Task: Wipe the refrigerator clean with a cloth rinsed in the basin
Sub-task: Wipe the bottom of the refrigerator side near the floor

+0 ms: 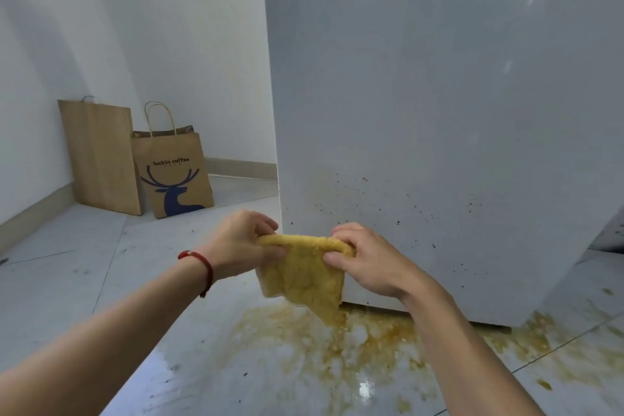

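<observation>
A yellow-stained cloth (302,275) hangs in front of the white refrigerator (439,94), held by its top edge. My left hand (241,240) grips the cloth's left corner; a red cord bracelet sits on that wrist. My right hand (364,258) pinches the right corner. The cloth's lower tip dangles just above the floor. Dark specks and a faint yellowish smear mark the lower part of the refrigerator's side, right behind the cloth. No basin is in view.
A yellow-brown wet spill (354,348) spreads over the grey floor tiles along the refrigerator's base. Two brown paper bags, one plain (101,155) and one printed with a blue deer (174,172), lean against the white wall at the back left.
</observation>
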Tool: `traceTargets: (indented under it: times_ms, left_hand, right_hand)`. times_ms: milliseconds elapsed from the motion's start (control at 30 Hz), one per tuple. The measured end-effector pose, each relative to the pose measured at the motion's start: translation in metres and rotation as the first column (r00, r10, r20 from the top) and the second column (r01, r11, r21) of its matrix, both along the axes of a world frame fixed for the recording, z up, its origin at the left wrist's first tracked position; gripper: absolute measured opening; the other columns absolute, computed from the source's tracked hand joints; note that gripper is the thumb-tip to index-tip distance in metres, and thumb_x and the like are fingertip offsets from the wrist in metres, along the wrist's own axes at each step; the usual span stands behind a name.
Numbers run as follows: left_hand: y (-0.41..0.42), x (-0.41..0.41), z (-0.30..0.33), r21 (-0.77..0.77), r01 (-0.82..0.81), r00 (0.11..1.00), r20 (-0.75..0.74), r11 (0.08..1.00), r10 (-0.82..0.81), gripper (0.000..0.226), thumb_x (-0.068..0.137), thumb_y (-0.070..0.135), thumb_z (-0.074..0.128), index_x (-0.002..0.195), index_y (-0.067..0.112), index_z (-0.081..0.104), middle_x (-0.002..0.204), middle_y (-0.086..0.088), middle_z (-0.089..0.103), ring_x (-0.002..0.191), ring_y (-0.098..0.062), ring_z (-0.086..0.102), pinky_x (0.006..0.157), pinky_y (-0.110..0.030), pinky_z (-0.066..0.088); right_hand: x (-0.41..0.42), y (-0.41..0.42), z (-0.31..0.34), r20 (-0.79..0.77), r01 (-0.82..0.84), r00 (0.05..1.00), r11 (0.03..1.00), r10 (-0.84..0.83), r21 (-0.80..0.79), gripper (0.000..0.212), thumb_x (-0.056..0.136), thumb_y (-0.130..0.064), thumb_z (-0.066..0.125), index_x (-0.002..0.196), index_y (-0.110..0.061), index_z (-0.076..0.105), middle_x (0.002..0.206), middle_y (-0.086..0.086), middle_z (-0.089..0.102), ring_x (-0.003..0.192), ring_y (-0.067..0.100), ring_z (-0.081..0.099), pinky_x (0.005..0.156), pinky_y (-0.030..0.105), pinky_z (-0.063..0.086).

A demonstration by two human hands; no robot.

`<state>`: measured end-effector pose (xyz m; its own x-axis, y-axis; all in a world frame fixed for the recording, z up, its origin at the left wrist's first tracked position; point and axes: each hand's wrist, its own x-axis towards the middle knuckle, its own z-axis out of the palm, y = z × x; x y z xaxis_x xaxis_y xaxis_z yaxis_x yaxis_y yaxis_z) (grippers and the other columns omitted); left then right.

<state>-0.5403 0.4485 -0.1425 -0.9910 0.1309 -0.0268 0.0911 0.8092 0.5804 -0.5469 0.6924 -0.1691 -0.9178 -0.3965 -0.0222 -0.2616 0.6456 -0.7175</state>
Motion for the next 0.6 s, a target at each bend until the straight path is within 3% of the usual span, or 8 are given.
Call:
traceTargets:
  times_ms: [67,167,200,267,367,467,533,600]
  left_hand:
    - [0.008,-0.005,0.01,0.38,-0.066,0.968,0.249,0.922,-0.034,0.02,0.087,0.034,0.078,0.096,0.016,0.081,0.109,0.0,0.077,0.107,-0.021,0.069,0.1,-0.04,0.052]
    - [0.036,-0.014,0.015,0.634,-0.179,0.902,0.411,0.752,-0.132,0.034,0.096,0.035,0.067,0.119,0.01,0.071,0.12,-0.014,0.073,0.113,-0.034,0.069,0.102,-0.056,0.053]
    - [0.046,-0.017,0.014,0.632,-0.175,0.896,0.42,0.755,-0.145,0.036,0.099,0.037,0.063,0.122,0.011,0.068,0.121,-0.016,0.071,0.112,-0.036,0.069,0.1,-0.058,0.053]
    - [0.068,-0.023,0.014,0.515,-0.104,0.898,0.416,0.851,-0.142,0.039,0.101,0.044,0.057,0.122,0.012,0.063,0.117,-0.018,0.068,0.101,-0.034,0.07,0.093,-0.059,0.056]
    - [0.096,-0.032,0.018,0.23,0.012,0.95,0.3,0.973,-0.083,0.032,0.099,0.05,0.056,0.11,0.02,0.055,0.108,-0.012,0.066,0.086,-0.028,0.072,0.066,-0.043,0.064]
    - [0.124,-0.039,0.021,0.363,-0.02,0.978,0.201,0.931,-0.058,0.032,0.092,0.046,0.069,0.109,0.023,0.055,0.101,-0.008,0.065,0.079,-0.023,0.069,0.058,-0.035,0.06]
    - [0.14,-0.039,0.021,0.405,-0.022,0.993,0.111,0.914,-0.026,0.039,0.087,0.048,0.074,0.11,0.023,0.057,0.09,-0.005,0.064,0.074,-0.021,0.067,0.058,-0.036,0.06]
    - [0.145,-0.039,0.017,0.349,-0.067,0.992,-0.08,0.935,0.101,0.041,0.084,0.056,0.073,0.107,0.026,0.059,0.084,0.0,0.064,0.07,-0.02,0.068,0.06,-0.039,0.062]
  right_hand:
    - [0.0,0.015,-0.004,0.143,0.117,0.988,0.916,-0.066,-0.383,0.02,0.097,-0.034,0.072,0.101,-0.014,0.07,0.099,0.001,0.073,0.096,0.018,0.069,0.087,0.038,0.055]
    - [0.013,0.028,-0.015,0.432,0.34,0.9,0.534,0.053,-0.774,0.038,0.094,-0.033,0.072,0.122,-0.007,0.069,0.109,0.011,0.077,0.101,0.027,0.073,0.091,0.042,0.056]
    - [0.019,0.027,-0.019,0.473,0.375,0.874,0.471,0.107,-0.798,0.041,0.096,-0.032,0.067,0.127,-0.005,0.067,0.118,0.014,0.075,0.11,0.03,0.072,0.098,0.046,0.055]
    - [0.03,0.028,-0.025,0.535,0.442,0.84,0.454,0.093,-0.773,0.037,0.099,-0.026,0.065,0.132,-0.007,0.064,0.124,0.015,0.074,0.116,0.031,0.071,0.102,0.051,0.055]
    - [0.032,0.047,-0.028,0.554,0.522,0.832,0.336,0.001,-0.784,0.04,0.1,-0.027,0.063,0.136,-0.009,0.062,0.123,0.015,0.074,0.114,0.033,0.072,0.097,0.053,0.057]
    - [0.037,0.063,-0.026,0.52,0.525,0.845,-0.003,0.127,-0.851,0.074,0.097,-0.065,0.039,0.126,-0.006,0.074,0.13,0.022,0.069,0.117,0.039,0.07,0.097,0.056,0.058]
    - [0.039,0.061,-0.024,0.524,0.546,0.833,-0.115,0.179,-0.83,0.091,0.086,-0.081,0.034,0.12,-0.007,0.077,0.13,0.023,0.069,0.115,0.042,0.07,0.094,0.057,0.058]
    - [0.039,0.057,-0.021,0.539,0.562,0.827,-0.189,0.161,-0.805,0.096,0.083,-0.084,0.041,0.13,-0.006,0.071,0.134,0.025,0.066,0.123,0.045,0.065,0.105,0.062,0.048]
